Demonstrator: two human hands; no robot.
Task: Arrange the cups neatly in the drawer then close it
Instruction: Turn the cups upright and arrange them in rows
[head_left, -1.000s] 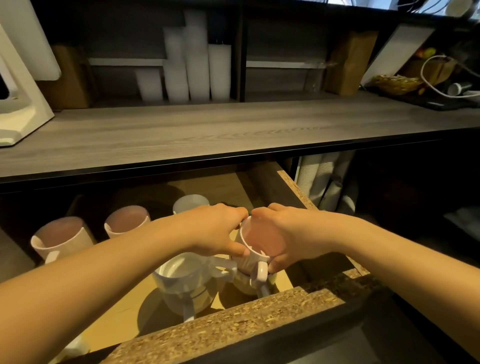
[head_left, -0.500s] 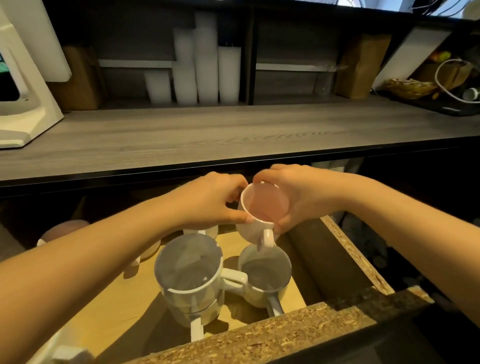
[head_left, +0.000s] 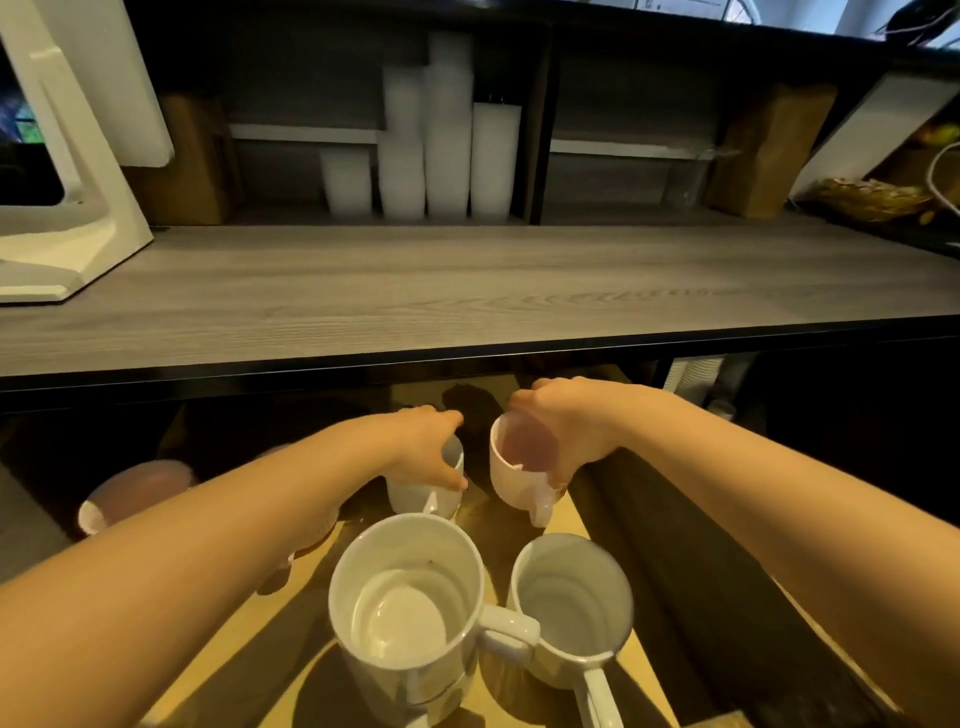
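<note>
The drawer (head_left: 691, 561) stands open under the grey surface (head_left: 467, 291), so closing is not yet done and the arranging looks roughly midway. The right hand (head_left: 566, 431) grips a pink-lined cup (head_left: 519, 467) by its rim, tilted and apparently just above the drawer floor toward the back right. The left hand (head_left: 426, 449) is closed over the rim of a white cup (head_left: 423, 493) just beside it. Nearer the front, 2 white mugs stand upright and touching: a large mug (head_left: 405, 618) whose handle meets the smaller mug (head_left: 571, 608). Another pink-lined cup (head_left: 135, 493) sits at the far left, partly hidden behind the left forearm. Bare drawer floor shows between the back pair and the front pair, and at the front left. The drawer's right wall runs close beside the held cup, leaving little room there; the surface's front edge overhangs the back cups.
</note>
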